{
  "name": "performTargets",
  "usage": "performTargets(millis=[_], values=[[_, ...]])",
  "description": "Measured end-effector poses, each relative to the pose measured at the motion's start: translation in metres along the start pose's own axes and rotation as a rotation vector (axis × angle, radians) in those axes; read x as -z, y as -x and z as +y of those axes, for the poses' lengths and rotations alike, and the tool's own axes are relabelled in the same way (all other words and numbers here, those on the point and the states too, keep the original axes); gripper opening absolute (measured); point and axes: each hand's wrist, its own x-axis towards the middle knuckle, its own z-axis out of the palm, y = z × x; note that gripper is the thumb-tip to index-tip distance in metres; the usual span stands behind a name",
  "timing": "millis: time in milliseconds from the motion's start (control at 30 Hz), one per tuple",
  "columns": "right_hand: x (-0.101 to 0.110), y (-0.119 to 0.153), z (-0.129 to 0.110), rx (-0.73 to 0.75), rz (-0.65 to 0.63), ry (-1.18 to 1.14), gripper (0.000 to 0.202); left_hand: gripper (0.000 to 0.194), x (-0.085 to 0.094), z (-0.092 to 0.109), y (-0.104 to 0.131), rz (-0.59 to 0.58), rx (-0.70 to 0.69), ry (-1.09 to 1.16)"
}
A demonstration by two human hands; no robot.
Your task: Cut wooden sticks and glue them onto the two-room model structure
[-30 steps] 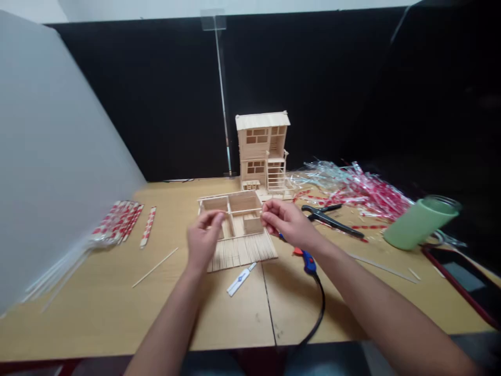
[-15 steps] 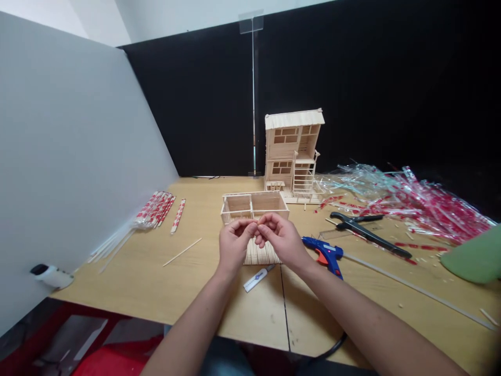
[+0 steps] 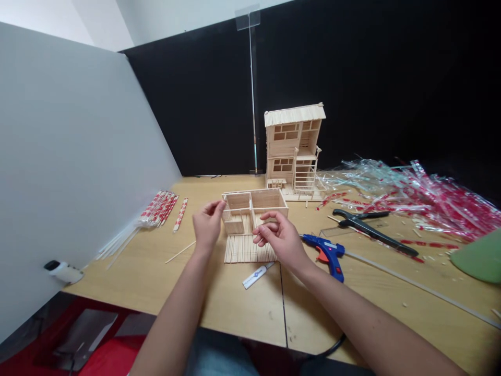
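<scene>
Head view:
- Frame (image 3: 269, 200), open-topped, thin wood, is sitting mid-surface (image 3: 250, 313); slatted deck (image 3: 250, 249) is lying along its near side.
- Left hand (image 3: 207, 224) is hovering at the frame's left rear corner, thumb and finger narrowed to a pinch; cannot tell whether they are gripping anything or touching wood.
- Right hand (image 3: 279, 240) is hanging over the frame's right front part, fingers loosely curled and partly spread, showing nothing between them.
- Handling, my judgement: frame is looking light, stiff but fragile; thin walls are likely to snap or come unglued if squeezed. Best hold: low on the outer side walls, near the corners, both hands; avoid lifting by a top rail or the deck's slat ends.
- Glue gun (image 3: 331, 250) is lying just right of the right hand, nozzle pointing toward it; tip possibly hot.
- House (image 3: 279, 146) is standing behind, slightly right.
- White-handled tool (image 3: 254, 277) is lying in front of the deck; loose stick (image 3: 180, 252) is lying left.
</scene>
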Motion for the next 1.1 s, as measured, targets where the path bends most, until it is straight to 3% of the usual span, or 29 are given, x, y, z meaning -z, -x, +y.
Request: performTargets(millis=[133, 267, 567, 1100], values=[[0.001, 0.000, 0.002, -0.006, 0.005, 0.006, 0.030, 0.031, 0.011, -0.025, -0.033, 0.044, 0.086, -0.084], [0.001, -0.001, 0.004, -0.010, -0.008, -0.008, 0.030, 0.032, 0.009, -0.038, -0.041, 0.036, 0.114, -0.113], [0.001, -0.002, 0.007, -0.028, -0.003, -0.012, 0.028, 0.029, 0.000, -0.035, -0.035, 0.010, 0.019, -0.196], [0.001, -0.002, 0.009, -0.034, -0.033, -0.033, 0.024, 0.027, 0.000, -0.035, -0.033, 0.023, -0.049, -0.327]])
